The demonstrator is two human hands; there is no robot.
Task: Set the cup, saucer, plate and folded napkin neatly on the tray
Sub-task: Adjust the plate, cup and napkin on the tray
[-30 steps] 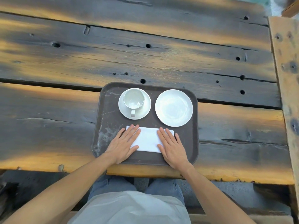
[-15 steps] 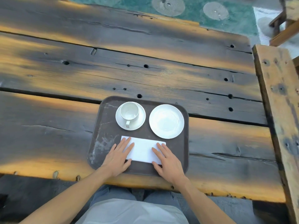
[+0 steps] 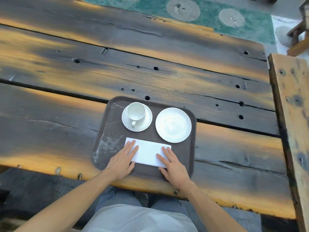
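A dark brown tray (image 3: 103,139) lies at the table's near edge. On its far left a white cup (image 3: 135,113) stands upright on a white saucer (image 3: 147,122), handle toward me. A white plate (image 3: 173,125) sits on the tray's far right. A folded white napkin (image 3: 148,152) lies flat along the tray's near half. My left hand (image 3: 122,159) rests flat on the napkin's left end, fingers spread. My right hand (image 3: 172,164) rests flat on its right end. Neither hand grips anything.
The table (image 3: 117,67) is of dark, weathered wooden planks with holes and gaps. A lighter wooden beam (image 3: 291,114) runs along the right side. Beyond the far edge lies a green patterned floor (image 3: 209,14), with wooden furniture (image 3: 299,36) at the top right.
The view has tilted up and back, so the tray looks smaller and the floor beyond the table shows. Both hands stay flat on the napkin's ends; the crockery has not moved.
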